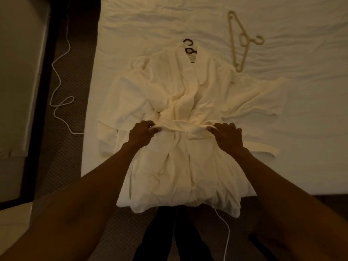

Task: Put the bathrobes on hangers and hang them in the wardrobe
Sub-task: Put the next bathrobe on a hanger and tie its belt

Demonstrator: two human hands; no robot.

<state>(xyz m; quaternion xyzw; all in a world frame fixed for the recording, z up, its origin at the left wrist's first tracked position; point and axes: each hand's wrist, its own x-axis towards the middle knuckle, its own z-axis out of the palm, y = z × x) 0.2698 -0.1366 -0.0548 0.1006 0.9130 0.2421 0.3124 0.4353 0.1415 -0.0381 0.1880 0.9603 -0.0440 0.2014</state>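
Left hand (141, 133): your fingers pinch the belt (175, 127).
Right hand (228, 135): your fingers curl round the belt too.
Bathrobe (180, 102): flat on the bed (282, 72), black hanger (189, 46) in its collar.

Legible text, labels, brands, numbers: none
Bathrobe (180, 102): plain cream cloth, no lettering or tag readable
Black hanger (190, 48): no marking readable
Beige hanger (232, 42): no marking readable
Bed sheet (301, 110): plain white, no print readable
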